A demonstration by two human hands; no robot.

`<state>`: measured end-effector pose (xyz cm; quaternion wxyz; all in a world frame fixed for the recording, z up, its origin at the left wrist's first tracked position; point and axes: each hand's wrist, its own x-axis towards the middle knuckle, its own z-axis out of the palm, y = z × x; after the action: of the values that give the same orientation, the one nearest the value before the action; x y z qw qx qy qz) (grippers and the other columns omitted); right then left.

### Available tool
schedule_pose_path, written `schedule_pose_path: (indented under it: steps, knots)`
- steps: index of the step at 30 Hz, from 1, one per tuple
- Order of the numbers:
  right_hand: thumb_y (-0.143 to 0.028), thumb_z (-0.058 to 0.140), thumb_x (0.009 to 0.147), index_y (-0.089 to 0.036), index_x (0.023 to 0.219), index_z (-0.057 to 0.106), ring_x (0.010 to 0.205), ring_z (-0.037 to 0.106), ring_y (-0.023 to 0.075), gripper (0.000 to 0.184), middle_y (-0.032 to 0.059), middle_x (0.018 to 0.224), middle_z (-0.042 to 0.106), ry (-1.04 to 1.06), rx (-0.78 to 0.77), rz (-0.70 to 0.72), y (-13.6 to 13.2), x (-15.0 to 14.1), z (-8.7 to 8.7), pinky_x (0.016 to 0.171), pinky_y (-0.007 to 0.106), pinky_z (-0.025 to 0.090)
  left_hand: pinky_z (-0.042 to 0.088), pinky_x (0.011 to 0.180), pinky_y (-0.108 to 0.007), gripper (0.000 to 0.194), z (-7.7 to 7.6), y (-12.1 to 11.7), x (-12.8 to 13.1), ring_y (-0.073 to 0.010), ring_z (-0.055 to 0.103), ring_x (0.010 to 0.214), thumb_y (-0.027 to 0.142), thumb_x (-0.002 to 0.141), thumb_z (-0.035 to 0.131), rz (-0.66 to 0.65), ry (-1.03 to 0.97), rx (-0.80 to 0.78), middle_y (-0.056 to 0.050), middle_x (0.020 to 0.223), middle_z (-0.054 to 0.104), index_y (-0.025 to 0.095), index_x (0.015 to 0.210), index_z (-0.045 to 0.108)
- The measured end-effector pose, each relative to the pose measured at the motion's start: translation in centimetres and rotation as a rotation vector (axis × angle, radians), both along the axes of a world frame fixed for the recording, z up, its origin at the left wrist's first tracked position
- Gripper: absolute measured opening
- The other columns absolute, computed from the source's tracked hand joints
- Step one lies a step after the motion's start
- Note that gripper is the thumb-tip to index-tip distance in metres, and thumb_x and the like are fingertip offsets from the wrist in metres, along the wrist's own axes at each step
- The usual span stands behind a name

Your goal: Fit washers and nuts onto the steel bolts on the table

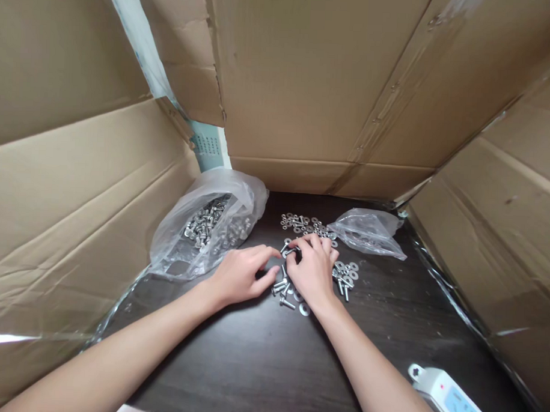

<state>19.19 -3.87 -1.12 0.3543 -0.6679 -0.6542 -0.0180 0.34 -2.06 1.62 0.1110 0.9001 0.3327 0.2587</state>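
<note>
My left hand (248, 274) rests at the left of a loose pile of metal hardware, thumb and index finger apart with nothing between them. My right hand (313, 267) curls over the middle of the pile. A silver bolt (292, 250) shows between its thumb and index finger; part of it is hidden. Below the fingertips lie several bolts (287, 304), with a flat washer (304, 309) beside them. Right of the right hand is another cluster of bolts (346, 291) and washers (353, 267). Small nuts and washers (296, 229) are spread behind the hands.
A clear plastic bag (252, 190) full of bolts (206, 221) stands open at the left. A smaller, flattened plastic bag (373, 230) lies at the back right. A white power strip (449, 395) sits at the front right. Cardboard walls (324, 75) enclose the dark table (233, 367).
</note>
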Motion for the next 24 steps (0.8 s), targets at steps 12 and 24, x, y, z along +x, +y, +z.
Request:
schedule_pose_path:
  steps: [12,24]
  knots:
    - [-0.013,0.060,0.083,-0.022,0.084,0.073,0.099,0.046,0.0307,0.015,0.0114,0.099,0.065,-0.083,0.044,-0.003,0.0,0.3,-0.2,0.081,0.045,0.033,0.030,0.122,-0.058,0.058,-1.0,0.8,0.1,-0.0327,0.044,0.146,0.046,0.102,0.050,-0.169,0.142,-0.109,-0.011,0.157,0.051,0.023,0.155,0.042]
    - [-0.017,0.048,0.094,-0.022,0.094,0.061,0.098,0.054,0.0269,0.013,0.0079,0.099,0.065,0.207,0.091,0.128,0.4,0.0,0.6,0.088,0.043,0.040,0.050,0.102,-0.046,0.034,-0.2,1.3,-0.7,-0.0287,0.065,0.113,0.033,0.098,0.057,-0.016,-0.018,-0.019,-0.013,0.122,0.071,0.017,0.127,0.063]
